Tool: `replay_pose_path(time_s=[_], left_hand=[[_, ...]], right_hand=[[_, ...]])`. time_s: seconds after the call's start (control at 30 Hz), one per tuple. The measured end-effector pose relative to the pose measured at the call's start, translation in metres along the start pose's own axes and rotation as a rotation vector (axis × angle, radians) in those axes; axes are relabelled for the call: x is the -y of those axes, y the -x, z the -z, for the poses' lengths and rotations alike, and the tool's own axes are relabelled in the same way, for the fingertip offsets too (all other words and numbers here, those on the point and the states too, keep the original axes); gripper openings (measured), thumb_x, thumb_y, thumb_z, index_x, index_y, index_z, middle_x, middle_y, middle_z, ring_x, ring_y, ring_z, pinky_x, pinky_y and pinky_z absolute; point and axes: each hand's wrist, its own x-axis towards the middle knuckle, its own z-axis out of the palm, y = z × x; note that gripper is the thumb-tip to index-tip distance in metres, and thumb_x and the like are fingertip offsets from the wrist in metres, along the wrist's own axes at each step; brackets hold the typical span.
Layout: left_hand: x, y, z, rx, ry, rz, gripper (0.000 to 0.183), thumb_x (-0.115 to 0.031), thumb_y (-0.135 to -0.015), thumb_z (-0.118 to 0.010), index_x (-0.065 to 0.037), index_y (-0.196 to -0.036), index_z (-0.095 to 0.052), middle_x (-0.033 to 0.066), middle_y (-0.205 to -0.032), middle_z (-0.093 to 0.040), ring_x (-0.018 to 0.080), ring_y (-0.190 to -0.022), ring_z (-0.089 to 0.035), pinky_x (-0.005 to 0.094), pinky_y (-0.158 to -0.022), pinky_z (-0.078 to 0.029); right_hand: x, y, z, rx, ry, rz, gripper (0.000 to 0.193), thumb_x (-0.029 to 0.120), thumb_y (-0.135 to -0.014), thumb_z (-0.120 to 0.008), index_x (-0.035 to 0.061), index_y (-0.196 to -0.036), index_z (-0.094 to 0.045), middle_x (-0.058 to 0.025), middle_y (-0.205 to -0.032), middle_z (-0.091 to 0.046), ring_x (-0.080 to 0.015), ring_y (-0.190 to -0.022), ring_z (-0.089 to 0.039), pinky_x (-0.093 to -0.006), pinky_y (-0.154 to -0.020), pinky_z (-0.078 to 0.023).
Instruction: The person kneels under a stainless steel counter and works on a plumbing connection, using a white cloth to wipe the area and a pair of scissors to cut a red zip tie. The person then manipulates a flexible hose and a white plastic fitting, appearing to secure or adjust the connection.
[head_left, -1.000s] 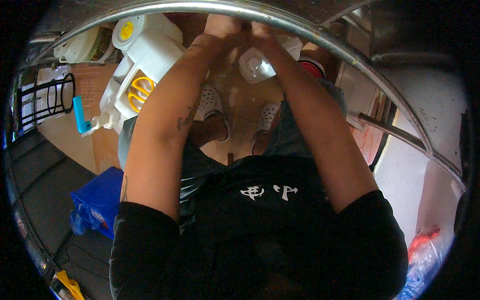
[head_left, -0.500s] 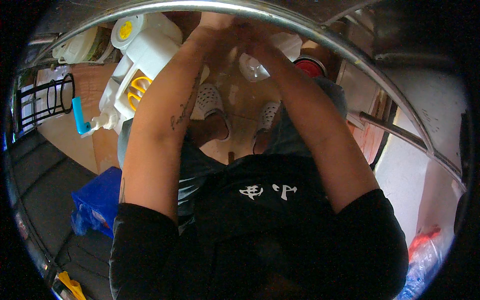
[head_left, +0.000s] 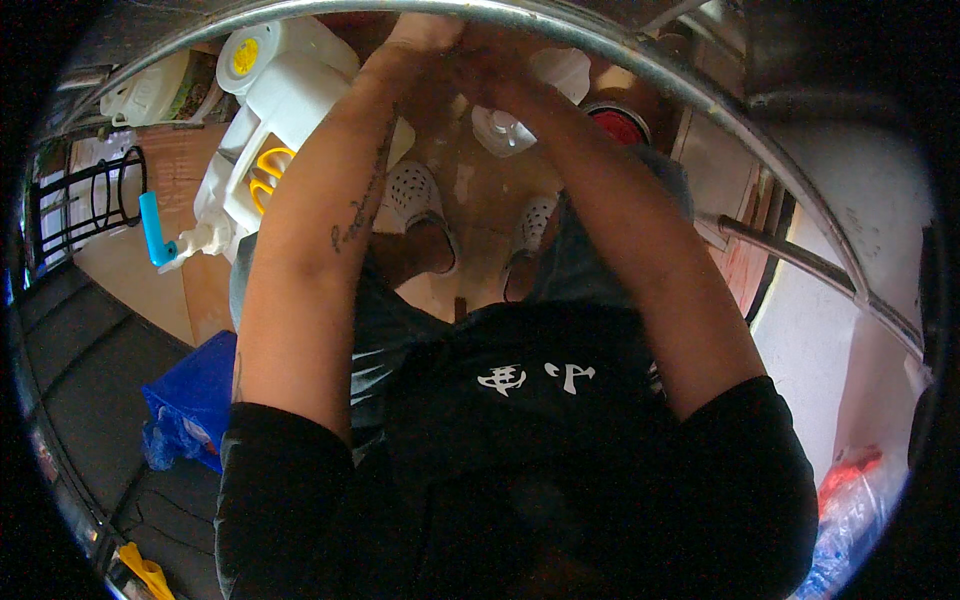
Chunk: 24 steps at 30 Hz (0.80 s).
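Note:
Both arms stretch forward to the top of the view, under a curved metal bar (head_left: 560, 27). My left hand (head_left: 430, 32) is at the bar's near side, its fingers cut off from sight. Close by on the right, my right hand (head_left: 485, 75) lies in dim light, with fingers I cannot make out. Whether either hand holds anything is hidden. Just below the right hand shows a clear plastic piece (head_left: 503, 130), perhaps a bag or container. A whitish translucent sheet-like thing (head_left: 562, 72) sits beyond the right wrist.
At left stands a white plastic jug (head_left: 300, 75) with yellow scissor-like handles (head_left: 268, 175) and a blue-levered tap (head_left: 155, 235). A red round container (head_left: 620, 125) is right of my right forearm. Lower left lies a blue bag (head_left: 195, 400); white clogs (head_left: 415, 190) are on the floor.
Both hands and forearms have shifted slightly left and up, and the surroundings have shifted a little with the view. No grasp or release shows.

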Motion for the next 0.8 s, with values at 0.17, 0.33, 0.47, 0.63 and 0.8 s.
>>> replay_pose_path(time_s=[0.17, 0.33, 0.47, 0.63, 0.8], left_hand=[[0.0, 0.004, 0.004, 0.021, -0.004, -0.01, 0.038, -0.029, -0.092, -0.061, -0.009, -0.124, -0.058, 0.0144, -0.126, -0.058, 0.0319, -0.12, -0.051, 0.0422, -0.105, -0.038], [-0.001, 0.007, 0.01, 0.04, -0.007, -0.014, 0.039, -0.029, -0.093, -0.059, -0.009, -0.127, -0.057, 0.0142, -0.129, -0.057, 0.0311, -0.122, -0.05, 0.0415, -0.107, -0.036], [-0.004, 0.01, 0.013, 0.051, -0.009, -0.017, 0.04, -0.029, -0.094, -0.058, -0.009, -0.128, -0.056, 0.014, -0.131, -0.055, 0.0306, -0.124, -0.048, 0.041, -0.108, -0.035], [-0.012, 0.009, 0.015, 0.068, -0.017, -0.026, 0.041, -0.029, -0.095, -0.057, -0.009, -0.131, -0.055, 0.0138, -0.133, -0.054, 0.0298, -0.127, -0.046, 0.0403, -0.11, -0.034], [-0.02, 0.012, 0.012, 0.073, -0.035, -0.028, 0.042, -0.028, -0.095, -0.055, -0.009, -0.133, -0.054, 0.0135, -0.136, -0.053, 0.0291, -0.129, -0.045, 0.0396, -0.112, -0.032]], right_hand=[[0.013, 0.008, 0.026, 0.008, -0.275, -0.154, 0.028, 0.025, -0.086, -0.065, 0.003, -0.102, -0.071, -0.0188, -0.097, -0.072, -0.0312, -0.089, -0.069, -0.0477, -0.084, -0.053], [-0.01, 0.025, 0.028, 0.139, -1.007, -0.282, 0.024, 0.021, -0.088, -0.067, 0.005, -0.106, -0.069, -0.0131, -0.097, -0.07, -0.0229, -0.089, -0.066, -0.0382, -0.082, -0.053], [-0.045, 0.004, -0.014, -0.111, -1.215, 0.286, 0.026, 0.021, -0.094, -0.062, 0.0023, -0.112, -0.064, -0.0123, -0.109, -0.066, -0.0196, -0.095, -0.064, -0.0328, -0.084, -0.052], [-0.064, -0.042, -0.067, -0.558, -0.682, 0.141, 0.038, 0.022, -0.09, -0.064, 0.004, -0.123, -0.06, -0.019, -0.121, -0.062, -0.0319, -0.11, -0.06, -0.0408, -0.096, -0.047], [-0.077, -0.058, -0.093, -0.61, -0.385, -0.047, 0.046, 0.02, -0.087, -0.064, 0.0043, -0.13, -0.058, -0.0232, -0.127, -0.06, -0.0384, -0.117, -0.057, -0.0447, -0.102, -0.045]])
